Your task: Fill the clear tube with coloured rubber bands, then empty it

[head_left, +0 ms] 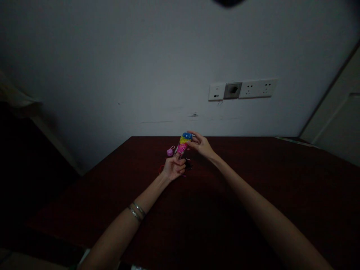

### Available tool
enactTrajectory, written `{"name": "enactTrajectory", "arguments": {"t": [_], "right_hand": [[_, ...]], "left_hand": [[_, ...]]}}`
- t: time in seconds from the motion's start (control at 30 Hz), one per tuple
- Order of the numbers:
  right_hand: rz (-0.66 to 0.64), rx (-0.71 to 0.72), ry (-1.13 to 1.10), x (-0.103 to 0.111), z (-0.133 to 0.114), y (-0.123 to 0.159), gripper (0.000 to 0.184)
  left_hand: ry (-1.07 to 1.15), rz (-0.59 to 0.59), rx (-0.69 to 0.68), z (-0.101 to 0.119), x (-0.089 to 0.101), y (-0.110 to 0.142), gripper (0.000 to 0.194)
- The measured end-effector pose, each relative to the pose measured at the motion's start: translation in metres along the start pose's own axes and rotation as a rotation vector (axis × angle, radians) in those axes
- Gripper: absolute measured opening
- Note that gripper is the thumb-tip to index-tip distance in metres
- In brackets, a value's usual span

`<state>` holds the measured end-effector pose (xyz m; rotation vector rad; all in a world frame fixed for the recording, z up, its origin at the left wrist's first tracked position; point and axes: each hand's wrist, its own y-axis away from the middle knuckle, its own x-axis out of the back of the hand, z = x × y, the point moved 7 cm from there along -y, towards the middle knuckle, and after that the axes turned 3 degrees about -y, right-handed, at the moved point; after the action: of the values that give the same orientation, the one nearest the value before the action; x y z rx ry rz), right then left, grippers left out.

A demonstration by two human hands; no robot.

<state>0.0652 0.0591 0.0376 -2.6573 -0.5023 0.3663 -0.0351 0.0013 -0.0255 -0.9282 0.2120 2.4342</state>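
A small upright tube [183, 143] filled with coloured bands, blue at the top, yellow in the middle and pink below, stands tilted at the far middle of the dark table [253, 195]. My left hand [173, 167] is closed round its lower pink end. My right hand [200, 144] pinches the blue top with its fingertips. A small pink ball-shaped piece [170, 152] lies just left of the tube. Thin red and dark bits [188, 165] lie on the table under my hands; I cannot make them out.
A grey wall rises right behind the table, with a row of white sockets and a switch [243, 90]. A pale door or cabinet [337, 120] stands at the right. The room is dim, and the floor to the left is dark.
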Motion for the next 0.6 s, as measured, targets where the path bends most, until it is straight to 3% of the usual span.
{"name": "enactTrajectory", "arguments": {"t": [0.17, 0.3, 0.4, 0.6], "right_hand": [[0.065, 0.018, 0.025, 0.01, -0.003, -0.003, 0.06], [0.13, 0.019, 0.049, 0.02, -0.003, -0.005, 0.062], [0.16, 0.021, 0.054, 0.024, -0.001, -0.006, 0.063], [0.185, 0.05, 0.061, 0.025, 0.001, -0.006, 0.06]], "left_hand": [[-0.047, 0.055, -0.033, 0.001, 0.008, -0.006, 0.026], [-0.058, 0.236, -0.038, -0.001, 0.022, -0.011, 0.012], [-0.087, 0.344, -0.048, -0.001, 0.029, -0.013, 0.013], [-0.143, 0.395, -0.131, 0.004, 0.041, -0.019, 0.022]]}}
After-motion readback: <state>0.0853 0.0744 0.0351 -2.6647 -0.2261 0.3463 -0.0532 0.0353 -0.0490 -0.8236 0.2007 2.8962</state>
